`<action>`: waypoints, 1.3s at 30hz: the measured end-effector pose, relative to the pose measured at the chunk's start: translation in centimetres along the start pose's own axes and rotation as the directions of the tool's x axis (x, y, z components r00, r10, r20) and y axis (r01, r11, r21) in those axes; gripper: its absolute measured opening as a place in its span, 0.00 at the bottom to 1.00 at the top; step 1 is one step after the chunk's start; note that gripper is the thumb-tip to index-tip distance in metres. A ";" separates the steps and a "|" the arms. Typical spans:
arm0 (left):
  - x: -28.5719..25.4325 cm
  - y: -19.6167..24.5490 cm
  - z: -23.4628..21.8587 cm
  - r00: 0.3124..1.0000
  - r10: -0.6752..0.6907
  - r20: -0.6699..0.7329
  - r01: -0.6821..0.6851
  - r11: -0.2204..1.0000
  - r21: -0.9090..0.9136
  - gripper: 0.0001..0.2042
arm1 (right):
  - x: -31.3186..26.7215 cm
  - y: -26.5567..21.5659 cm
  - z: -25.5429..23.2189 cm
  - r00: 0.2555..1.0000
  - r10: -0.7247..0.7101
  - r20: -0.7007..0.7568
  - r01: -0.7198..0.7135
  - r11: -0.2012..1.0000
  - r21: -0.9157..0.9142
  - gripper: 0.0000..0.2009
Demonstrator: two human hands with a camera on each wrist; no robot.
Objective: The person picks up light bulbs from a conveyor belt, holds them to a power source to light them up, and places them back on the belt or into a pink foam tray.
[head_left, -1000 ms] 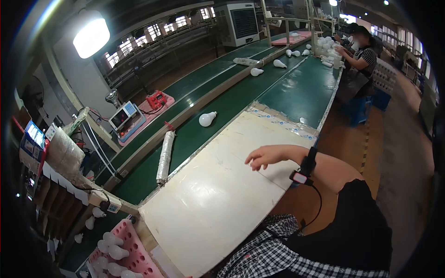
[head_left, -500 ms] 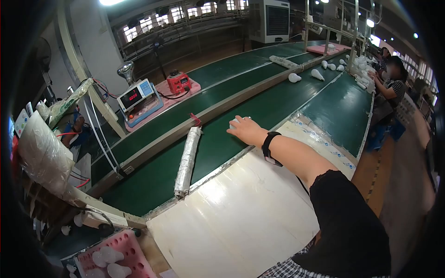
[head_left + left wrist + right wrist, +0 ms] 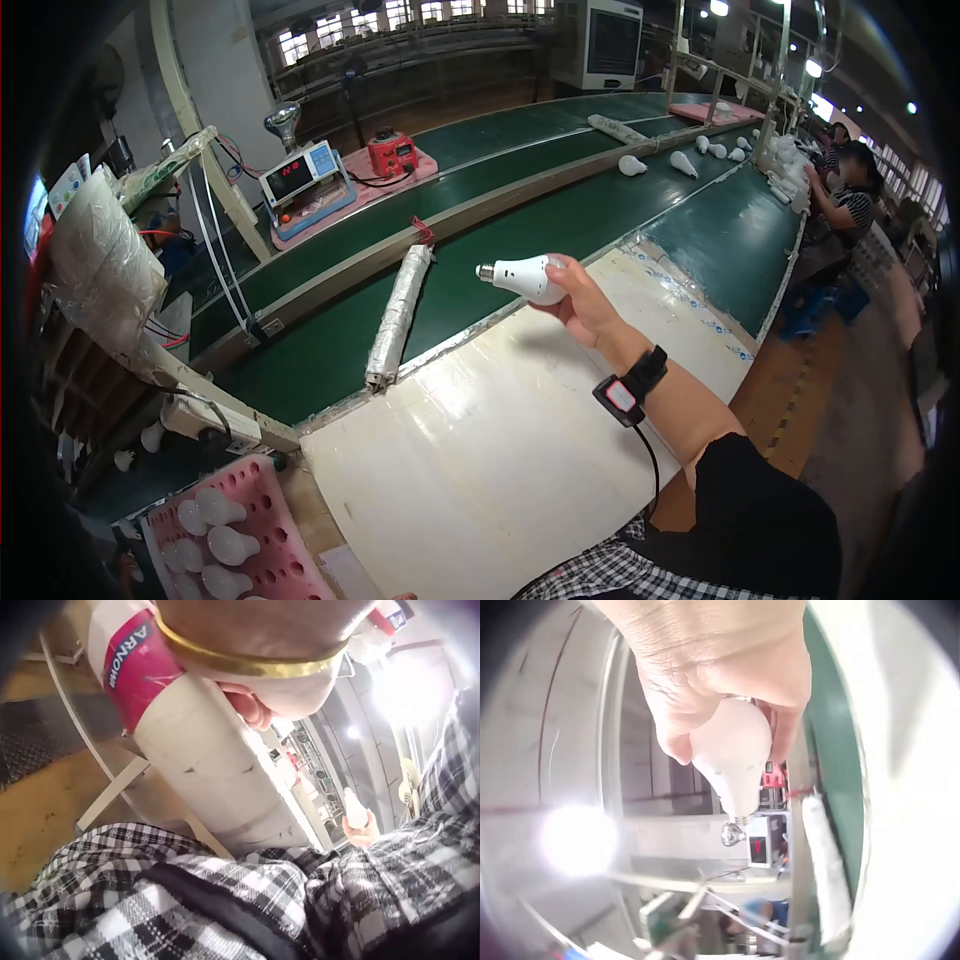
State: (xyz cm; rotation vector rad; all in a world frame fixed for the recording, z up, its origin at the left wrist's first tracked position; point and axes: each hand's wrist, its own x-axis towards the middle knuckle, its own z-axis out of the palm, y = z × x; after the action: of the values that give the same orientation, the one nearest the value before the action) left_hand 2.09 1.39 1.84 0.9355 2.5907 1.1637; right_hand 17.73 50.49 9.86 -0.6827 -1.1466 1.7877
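My right hand (image 3: 588,312) grips a white light bulb (image 3: 522,277) by its round end, above the far edge of the white board. The bulb's metal screw base points left, over the green belt. In the right wrist view, thumb and fingers close round the bulb (image 3: 733,746) from either side. The left wrist view shows my left hand (image 3: 281,694) by the board's near edge, a gold band round the wrist and the fingers (image 3: 247,706) loosely bent, with nothing seen in them. Only a sliver of it shows at the bottom of the head view.
A pink foam tray (image 3: 272,510) with several bulbs stands at the lower left. A wrapped bar (image 3: 400,318) lies across the green belt (image 3: 480,240). Beyond it are a meter with a red display (image 3: 295,178) and a red device (image 3: 390,152). More bulbs (image 3: 684,163) and people are farther right.
My right hand reached from over the board to the bulb on the belt, took hold of it and lifted it back toward the board. The meter's display now reads differently.
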 end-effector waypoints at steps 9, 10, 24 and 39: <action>1.1 -0.5 1.1 0.997 0.083 -0.008 -0.083 0.974 -0.212 0.04 | -15.5 8.0 3.0 0.791 0.451 0.413 -0.558 0.809 0.185 0.37; 1.0 -0.7 1.1 0.988 0.154 0.000 -0.152 0.977 -0.147 0.04 | -15.6 8.2 3.4 0.785 0.453 0.421 -0.562 0.808 0.179 0.37; 1.2 0.1 1.6 0.980 0.179 -0.092 -0.184 0.982 -0.052 0.03 | -14.6 10.3 2.9 0.874 0.369 0.317 -0.472 0.802 0.366 0.25; 1.3 0.1 1.7 0.981 0.163 -0.102 -0.170 0.983 -0.065 0.03 | -14.5 9.7 3.6 0.849 0.450 0.277 -0.524 0.785 0.330 0.20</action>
State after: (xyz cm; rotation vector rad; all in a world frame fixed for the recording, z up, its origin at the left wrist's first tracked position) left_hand 1.79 3.32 0.90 1.1251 2.5637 1.3680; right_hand 17.85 34.27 2.48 -0.6122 -0.7080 2.4866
